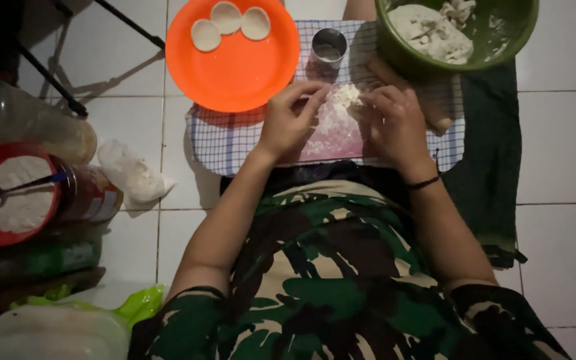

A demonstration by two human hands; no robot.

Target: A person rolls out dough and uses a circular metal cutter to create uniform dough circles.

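Observation:
My left hand [291, 120] and my right hand [395, 123] meet over a pink floured board [335, 143], both pinching a small lump of white dough [345, 95] between their fingertips. The board lies on a checked cloth [225, 140]. Just beyond the hands stands a round metal cutter cup [329, 47]. An orange plate [235, 57] at the far left of the cloth carries three white dough discs [229, 21]. A green bowl [521, 33] at the far right holds more dough [431, 30].
A red bowl of flour [9, 193] with a spoon sits at the left, beside a tin can [88, 195], a plastic bottle [28, 120] and a white plastic bag [131, 175]. A wooden rolling pin [435, 113] lies behind my right hand. White tiled floor surrounds everything.

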